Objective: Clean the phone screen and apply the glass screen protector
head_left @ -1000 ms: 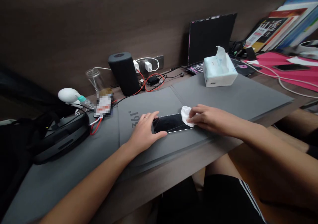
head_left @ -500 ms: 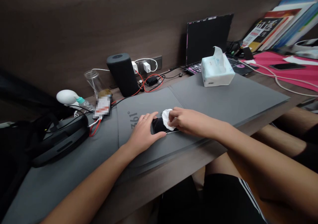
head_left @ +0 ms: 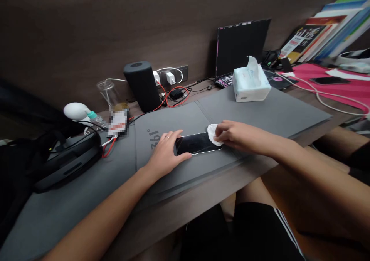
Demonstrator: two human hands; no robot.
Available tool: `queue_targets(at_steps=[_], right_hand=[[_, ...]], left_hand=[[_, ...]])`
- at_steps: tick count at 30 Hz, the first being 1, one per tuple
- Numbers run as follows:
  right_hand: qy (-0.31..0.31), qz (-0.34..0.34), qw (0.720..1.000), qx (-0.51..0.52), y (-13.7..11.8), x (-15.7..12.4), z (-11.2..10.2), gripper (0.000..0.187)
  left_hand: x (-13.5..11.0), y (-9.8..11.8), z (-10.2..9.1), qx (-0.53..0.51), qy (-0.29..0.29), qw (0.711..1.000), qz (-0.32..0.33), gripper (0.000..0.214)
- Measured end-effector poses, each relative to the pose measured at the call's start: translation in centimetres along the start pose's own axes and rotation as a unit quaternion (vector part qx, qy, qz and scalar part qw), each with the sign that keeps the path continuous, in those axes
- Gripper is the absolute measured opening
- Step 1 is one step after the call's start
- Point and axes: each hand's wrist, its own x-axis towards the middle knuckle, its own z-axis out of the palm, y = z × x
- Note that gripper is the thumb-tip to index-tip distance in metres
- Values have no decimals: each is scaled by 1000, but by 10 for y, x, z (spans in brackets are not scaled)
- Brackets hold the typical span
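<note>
Phone lies flat on the grey mat, near the table's front edge, within easy reach. Left hand grips its left end between thumb and fingers, seemingly to prevent sliding; right hand pinches a white tissue, apparently keeping it against the right end.

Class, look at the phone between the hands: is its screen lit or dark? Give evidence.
Dark: the phone shows a black face without any lit image; the white tissue hides part.
</note>
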Motion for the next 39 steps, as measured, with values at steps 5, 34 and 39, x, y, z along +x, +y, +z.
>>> queue_targets(at_steps=[5, 34, 39], right_hand=[[-22, -30, 999, -15, -22, 32, 4, 22], [12, 7, 1000, 10, -10, -3, -1, 28], [-4, -17, 1000, -16, -13, 16, 5, 24]], left_hand=[[-1, 0, 0, 5, -2, 1000, 2, 66], [0, -1, 0, -3, 1, 1000, 3, 65], [0, 0, 0, -3, 2, 1000, 4, 65]])
